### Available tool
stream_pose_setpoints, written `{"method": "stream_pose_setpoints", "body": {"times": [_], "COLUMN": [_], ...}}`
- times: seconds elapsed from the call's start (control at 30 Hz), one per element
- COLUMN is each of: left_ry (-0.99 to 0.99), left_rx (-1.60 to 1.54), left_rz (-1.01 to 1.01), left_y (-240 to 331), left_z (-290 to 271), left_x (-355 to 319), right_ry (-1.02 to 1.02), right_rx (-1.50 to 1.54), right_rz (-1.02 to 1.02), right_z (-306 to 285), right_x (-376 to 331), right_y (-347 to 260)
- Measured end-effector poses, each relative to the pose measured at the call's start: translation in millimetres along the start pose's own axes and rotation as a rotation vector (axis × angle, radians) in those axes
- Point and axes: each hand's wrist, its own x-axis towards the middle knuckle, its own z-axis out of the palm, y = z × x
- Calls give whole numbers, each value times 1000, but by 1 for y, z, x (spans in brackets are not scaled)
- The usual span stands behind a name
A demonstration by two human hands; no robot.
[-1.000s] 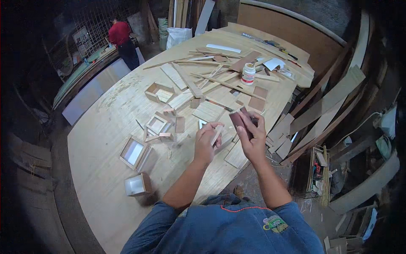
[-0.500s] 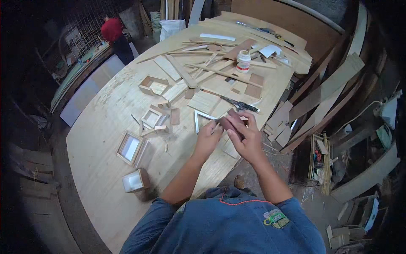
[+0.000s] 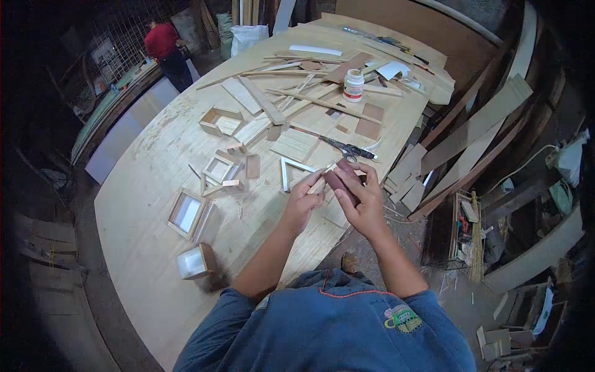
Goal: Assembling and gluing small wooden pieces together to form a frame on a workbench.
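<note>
Over the counter's [image 3: 142, 204] right edge, the left hand [image 3: 304, 201] pinches a thin wood strip [image 3: 318, 183] while the right hand [image 3: 359, 195] grips a dark sanding block [image 3: 341, 186]; a slip could snap the strip or scrape fingertips.

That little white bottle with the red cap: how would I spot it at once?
Start at the big pale wooden worktable and look to its far end, among the loose wood strips and offcuts. The small white plastic bottle with a red cap stands upright there, beyond the black-handled scissors. It is the only round, white, standing thing among flat brown wood.
</note>
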Motion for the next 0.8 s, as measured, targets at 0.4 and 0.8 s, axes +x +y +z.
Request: {"method": "stream_pose_setpoints", "body": {"times": [0.4,0.8], "left_ry": [-22,-47], "left_rx": [274,227], "left_rz": [233,10], "left_y": [-25,-45], "left_z": [-11,-8], "left_x": [2,-20], "right_ry": [-159,-251], "right_rx": [175,261], "right_rz": [120,137], "right_z": [-3,2], "right_x": [-22,-47], "right_y": [-5,-5]}}
